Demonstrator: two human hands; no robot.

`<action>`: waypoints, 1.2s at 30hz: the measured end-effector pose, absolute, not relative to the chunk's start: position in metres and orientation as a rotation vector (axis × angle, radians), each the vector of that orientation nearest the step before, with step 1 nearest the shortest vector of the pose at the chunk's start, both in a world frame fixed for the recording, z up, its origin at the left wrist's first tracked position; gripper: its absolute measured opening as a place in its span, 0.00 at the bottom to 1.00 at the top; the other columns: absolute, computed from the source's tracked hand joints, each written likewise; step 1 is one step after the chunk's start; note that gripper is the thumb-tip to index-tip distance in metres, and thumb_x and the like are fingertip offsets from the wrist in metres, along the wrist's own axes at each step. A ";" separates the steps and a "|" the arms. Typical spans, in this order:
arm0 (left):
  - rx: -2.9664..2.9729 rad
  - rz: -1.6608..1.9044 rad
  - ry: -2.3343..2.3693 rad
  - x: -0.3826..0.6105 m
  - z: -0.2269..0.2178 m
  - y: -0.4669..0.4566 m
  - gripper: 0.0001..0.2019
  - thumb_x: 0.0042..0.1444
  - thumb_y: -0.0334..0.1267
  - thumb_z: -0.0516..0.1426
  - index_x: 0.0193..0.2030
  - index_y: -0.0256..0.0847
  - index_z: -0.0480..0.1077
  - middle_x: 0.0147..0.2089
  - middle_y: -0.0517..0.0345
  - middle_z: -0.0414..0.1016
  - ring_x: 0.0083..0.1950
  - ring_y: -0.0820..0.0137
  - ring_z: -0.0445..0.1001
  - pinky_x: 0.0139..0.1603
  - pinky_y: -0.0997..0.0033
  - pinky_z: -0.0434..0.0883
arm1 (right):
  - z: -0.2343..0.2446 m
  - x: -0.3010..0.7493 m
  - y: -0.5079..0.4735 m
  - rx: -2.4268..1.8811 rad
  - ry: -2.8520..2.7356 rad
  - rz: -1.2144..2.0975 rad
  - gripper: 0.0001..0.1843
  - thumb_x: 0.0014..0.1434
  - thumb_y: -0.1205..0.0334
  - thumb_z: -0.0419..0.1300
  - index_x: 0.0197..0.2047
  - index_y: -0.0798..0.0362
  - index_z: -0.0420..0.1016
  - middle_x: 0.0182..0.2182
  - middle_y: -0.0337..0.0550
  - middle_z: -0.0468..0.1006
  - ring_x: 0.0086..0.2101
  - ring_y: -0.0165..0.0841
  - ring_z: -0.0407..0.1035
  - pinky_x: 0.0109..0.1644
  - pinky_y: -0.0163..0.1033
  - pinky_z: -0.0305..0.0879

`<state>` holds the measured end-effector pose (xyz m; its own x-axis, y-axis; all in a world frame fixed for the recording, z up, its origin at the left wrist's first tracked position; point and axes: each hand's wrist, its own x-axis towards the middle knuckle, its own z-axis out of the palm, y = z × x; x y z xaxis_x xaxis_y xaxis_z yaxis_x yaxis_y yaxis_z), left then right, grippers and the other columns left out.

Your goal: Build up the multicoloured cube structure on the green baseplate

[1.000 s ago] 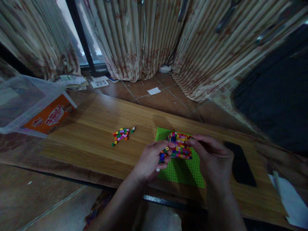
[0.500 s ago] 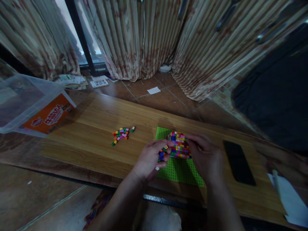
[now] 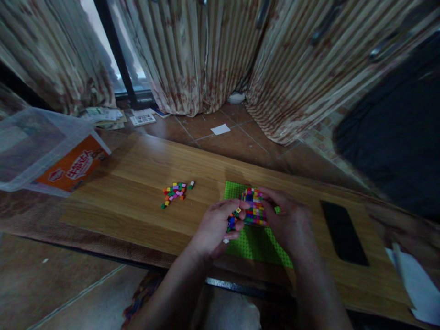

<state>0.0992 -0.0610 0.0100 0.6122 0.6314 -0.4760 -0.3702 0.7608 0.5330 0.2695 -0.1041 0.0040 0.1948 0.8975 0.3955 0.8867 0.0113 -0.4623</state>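
Observation:
A block built of many small coloured bricks (image 3: 253, 207) stands on a green baseplate (image 3: 254, 243) on the wooden board (image 3: 137, 183). My left hand (image 3: 216, 227) is curled at the block's left side and holds a few loose small bricks in its fingers. My right hand (image 3: 290, 220) is wrapped over the block's right side and top, fingers closed against it. A little pile of loose coloured bricks (image 3: 175, 192) lies on the board to the left of the baseplate.
A black phone (image 3: 343, 233) lies flat at the board's right. White paper (image 3: 417, 284) sits at the far right edge. A clear plastic bin (image 3: 37, 146) with an orange packet stands at the left. Curtains and tiled floor with papers lie beyond.
My right hand has slid left over the brick block and now covers more of its right side. My left hand has hardly moved.

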 end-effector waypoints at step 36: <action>0.420 0.606 0.714 0.100 0.010 -0.061 0.10 0.50 0.39 0.60 0.36 0.33 0.74 0.27 0.62 0.64 0.20 0.83 0.59 0.15 0.83 0.44 | 0.001 0.274 -0.095 -1.915 -1.371 0.231 0.14 0.54 0.59 0.61 0.43 0.51 0.81 0.36 0.43 0.80 0.33 0.34 0.71 0.40 0.41 0.69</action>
<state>0.1001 -0.0612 0.0097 0.5987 0.6420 -0.4790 -0.3674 0.7514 0.5480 0.2742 -0.0950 0.0011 0.4080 0.8721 0.2700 0.7355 -0.1388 -0.6632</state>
